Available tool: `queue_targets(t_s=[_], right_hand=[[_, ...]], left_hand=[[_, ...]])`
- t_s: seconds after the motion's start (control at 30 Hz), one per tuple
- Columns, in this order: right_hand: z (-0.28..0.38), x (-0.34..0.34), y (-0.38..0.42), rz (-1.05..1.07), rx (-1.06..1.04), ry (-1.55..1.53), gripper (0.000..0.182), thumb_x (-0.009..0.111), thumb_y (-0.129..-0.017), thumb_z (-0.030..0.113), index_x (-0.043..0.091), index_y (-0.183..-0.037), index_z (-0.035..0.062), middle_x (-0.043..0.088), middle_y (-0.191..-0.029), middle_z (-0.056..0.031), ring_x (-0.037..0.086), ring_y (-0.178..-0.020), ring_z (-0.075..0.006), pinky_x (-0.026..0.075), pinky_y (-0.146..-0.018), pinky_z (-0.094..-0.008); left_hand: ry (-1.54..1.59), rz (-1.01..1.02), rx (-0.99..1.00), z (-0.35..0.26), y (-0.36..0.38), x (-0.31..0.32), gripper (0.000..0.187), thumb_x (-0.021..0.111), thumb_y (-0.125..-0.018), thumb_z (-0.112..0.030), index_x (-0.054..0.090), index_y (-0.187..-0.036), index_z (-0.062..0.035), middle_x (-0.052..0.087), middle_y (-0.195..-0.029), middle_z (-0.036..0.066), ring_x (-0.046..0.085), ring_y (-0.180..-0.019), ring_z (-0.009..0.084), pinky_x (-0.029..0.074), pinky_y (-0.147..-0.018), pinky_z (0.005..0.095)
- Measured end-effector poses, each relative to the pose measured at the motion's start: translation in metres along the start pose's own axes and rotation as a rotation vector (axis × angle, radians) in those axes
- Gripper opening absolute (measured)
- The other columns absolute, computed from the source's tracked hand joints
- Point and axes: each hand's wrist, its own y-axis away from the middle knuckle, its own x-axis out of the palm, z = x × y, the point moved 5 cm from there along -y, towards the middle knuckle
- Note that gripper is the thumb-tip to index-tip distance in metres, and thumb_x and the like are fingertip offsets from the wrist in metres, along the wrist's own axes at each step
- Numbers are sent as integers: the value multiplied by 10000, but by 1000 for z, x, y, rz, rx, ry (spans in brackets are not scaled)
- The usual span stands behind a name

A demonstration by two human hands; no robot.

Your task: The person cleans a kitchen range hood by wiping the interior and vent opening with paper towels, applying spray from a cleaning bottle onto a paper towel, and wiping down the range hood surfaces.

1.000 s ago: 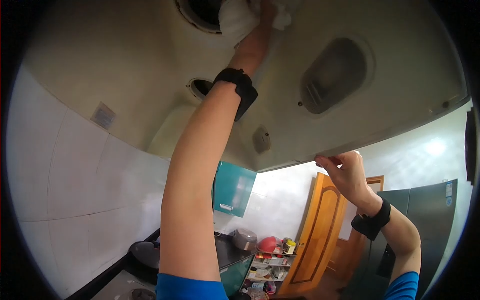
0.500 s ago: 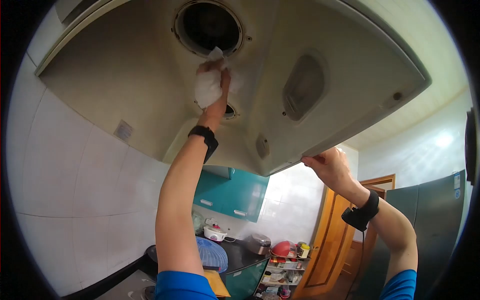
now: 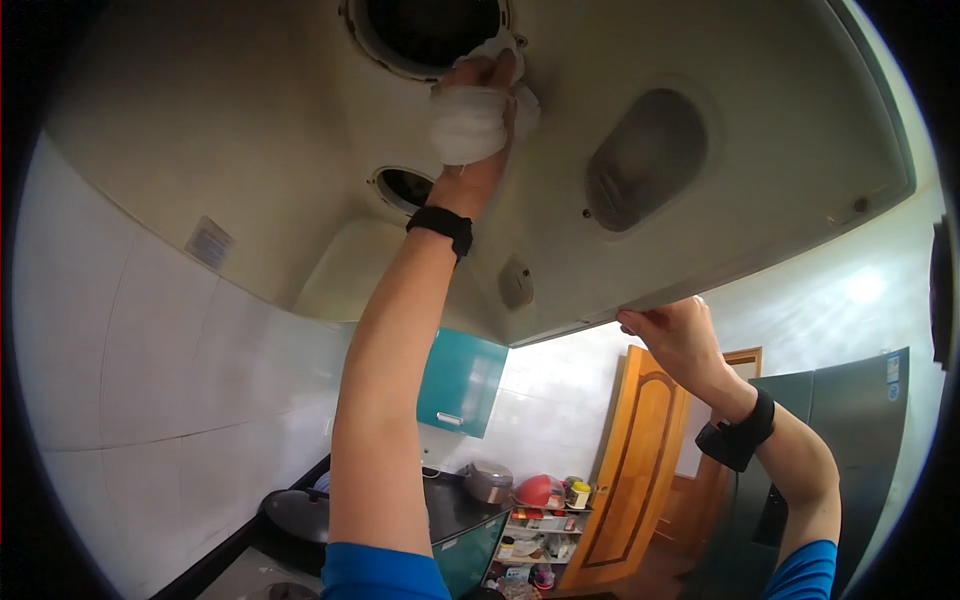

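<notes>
Overhead is the underside of a range hood (image 3: 440,290), tilted across the view. My left hand (image 3: 492,72) is raised to it, its fingers closed on a white cloth (image 3: 467,127) that bunches around the hand. Part of the cloth presses against the hood beside the rim of a large round fan opening (image 3: 430,30). A second, smaller opening (image 3: 405,188) lies just behind my left wrist. At the hood's lower front edge, my right hand (image 3: 680,335) grips the rim with thumb and fingers; its fingertips are partly hidden by the edge.
An oval lamp cover (image 3: 650,155) is set in the hood's sloping panel. Below are a dark wok lid (image 3: 298,515), a rice cooker (image 3: 489,482) on the black counter, a teal cabinet (image 3: 462,385), a stocked shelf (image 3: 540,545), a wooden door (image 3: 625,470) and a fridge (image 3: 850,450).
My left hand has moved the cloth rightward along the hood, from below the large opening to its right side. My right hand stays on the edge. The view has shifted a little.
</notes>
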Motion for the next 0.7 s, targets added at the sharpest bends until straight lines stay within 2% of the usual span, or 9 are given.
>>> queue_targets(t_s=[0.13, 0.2, 0.23, 0.3, 0.33, 0.4, 0.47, 0.53, 0.7], right_hand=[[0, -1, 3, -4, 17, -57, 142, 712, -912, 145, 742, -991, 31, 745, -833, -94, 701, -737, -147, 548, -701, -286], [-1, -1, 3, 6, 20, -53, 144, 711, -916, 152, 743, -986, 30, 745, -829, -91, 701, -740, -139, 550, -703, -281], [-1, 0, 3, 22, 24, -53, 146, 709, -920, 158, 744, -981, 30, 744, -824, -87, 701, -743, -130, 553, -705, -277], [-4, -1, 1, 12, -9, -84, 149, 709, -921, 163, 745, -982, 32, 745, -825, -87, 705, -747, -130, 554, -705, -275], [-6, 0, 2, -2, -35, -126, 152, 709, -922, 167, 746, -984, 33, 746, -825, -86, 708, -750, -130, 555, -706, -274], [-6, 1, 4, 6, -4, -143, 158, 711, -921, 167, 743, -986, 27, 746, -826, -88, 712, -757, -130, 556, -708, -272], [-4, 1, 2, 4, 4, -157, 165, 713, -919, 168, 741, -988, 20, 746, -828, -89, 715, -763, -130, 557, -710, -271], [-3, 0, 4, 8, -3, -106, 177, 714, -918, 170, 736, -994, 13, 748, -837, -91, 720, -773, -139, 558, -714, -272], [-1, -1, 5, 2, 6, -104, 164, 703, -923, 161, 738, -984, 14, 748, -830, -94, 721, -764, -148, 559, -714, -271]], left_hand=[[-113, 86, 121, 22, 25, -16, 437, 672, -820, -85, 628, -1254, -114, 615, -1015, 102, 584, -950, 317, 483, -792, 425], [-212, 116, -152, 74, 58, -23, 346, 652, -879, -31, 647, -1222, -75, 619, -1065, 139, 596, -962, 330, 488, -851, 423], [-212, 114, -157, 85, 59, -32, 346, 652, -879, -31, 647, -1222, -75, 619, -1065, 139, 596, -962, 330, 488, -851, 423], [-31, 158, -340, 109, 59, -38, 291, 650, -879, -30, 661, -1167, -69, 634, -1038, 132, 604, -941, 330, 493, -844, 423], [-25, 164, -342, 94, 49, -36, 291, 650, -879, -30, 661, -1167, -69, 634, -1038, 132, 604, -941, 330, 493, -844, 423], [82, 79, -172, 51, 32, -29, 258, 641, -882, -21, 665, -1136, -62, 634, -1047, 136, 602, -947, 330, 500, -826, 416], [53, 58, -125, 33, 32, -25, 256, 644, -870, -17, 675, -1119, -66, 631, -1047, 140, 602, -948, 330, 506, -813, 405], [40, 122, -59, 6, 21, -12, 282, 649, -859, -11, 670, -1135, -65, 623, -1071, 149, 600, -958, 327, 505, -822, 396], [76, -35, -59, -21, -2, 2, 338, 634, -864, -2, 661, -1195, -66, 616, -1087, 157, 597, -967, 323, 502, -831, 399]])
